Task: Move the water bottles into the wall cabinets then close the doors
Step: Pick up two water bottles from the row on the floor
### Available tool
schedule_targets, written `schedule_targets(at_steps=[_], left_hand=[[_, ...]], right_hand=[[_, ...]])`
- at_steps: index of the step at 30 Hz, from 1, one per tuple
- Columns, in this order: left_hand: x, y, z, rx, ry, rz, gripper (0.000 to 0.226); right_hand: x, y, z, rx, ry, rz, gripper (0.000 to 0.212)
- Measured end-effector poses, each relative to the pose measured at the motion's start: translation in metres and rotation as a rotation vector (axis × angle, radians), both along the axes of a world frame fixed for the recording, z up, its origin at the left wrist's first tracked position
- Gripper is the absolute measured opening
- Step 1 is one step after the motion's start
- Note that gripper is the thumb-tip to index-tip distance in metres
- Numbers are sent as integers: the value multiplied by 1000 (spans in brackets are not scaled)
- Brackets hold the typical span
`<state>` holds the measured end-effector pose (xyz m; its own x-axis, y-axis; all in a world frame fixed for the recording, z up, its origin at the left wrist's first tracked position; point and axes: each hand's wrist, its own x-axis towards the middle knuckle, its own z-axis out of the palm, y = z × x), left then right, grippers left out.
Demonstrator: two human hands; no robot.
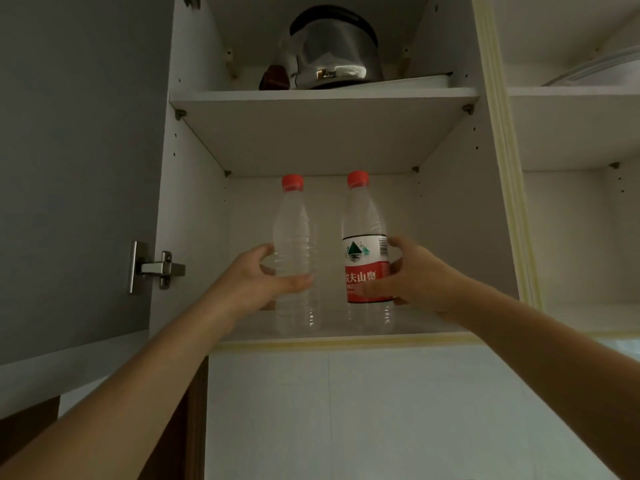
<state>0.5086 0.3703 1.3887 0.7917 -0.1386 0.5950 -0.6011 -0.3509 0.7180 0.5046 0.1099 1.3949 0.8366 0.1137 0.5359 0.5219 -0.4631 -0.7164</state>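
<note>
Two clear water bottles with red caps stand upright side by side on the bottom shelf [346, 332] of the open wall cabinet. The unlabelled bottle [293, 230] is on the left, and my left hand [263, 275] wraps around its lower half. On the right stands the bottle with the red and white label [363, 237]; my right hand [412, 275] grips it at the label. Both arms reach up from below.
The grey cabinet door [69, 168] stands open on the left, held by a metal hinge [156, 268]. A steel kettle [332, 53] sits on the upper shelf. Another open cabinet [571, 202] lies to the right, with plates on its upper shelf. White wall tiles [346, 410] run below.
</note>
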Motion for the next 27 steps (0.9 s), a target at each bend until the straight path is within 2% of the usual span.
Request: schedule_targets(at_steps=[1, 5, 9, 16, 21, 24, 27], left_hand=[[2, 2, -2, 2, -11, -3, 54], [13, -9, -2, -20, -34, 41, 47], [30, -19, -2, -5, -9, 74, 55], [54, -27, 2, -5, 17, 131, 46], [60, -29, -3, -4, 5, 164, 59], [58, -33, -5, 8, -33, 204, 64], [48, -34, -5, 57, -6, 286, 79]], right_hand=[[2, -2, -2, -12, 8, 1, 87], [12, 2, -1, -32, 11, 30, 61], [31, 11, 1, -32, 46, 22, 64], [57, 19, 0, 0, 93, 8, 60], [63, 16, -6, 22, 89, 2, 44], [55, 17, -9, -17, 63, -34, 49], [36, 19, -15, -242, -73, -171, 66]])
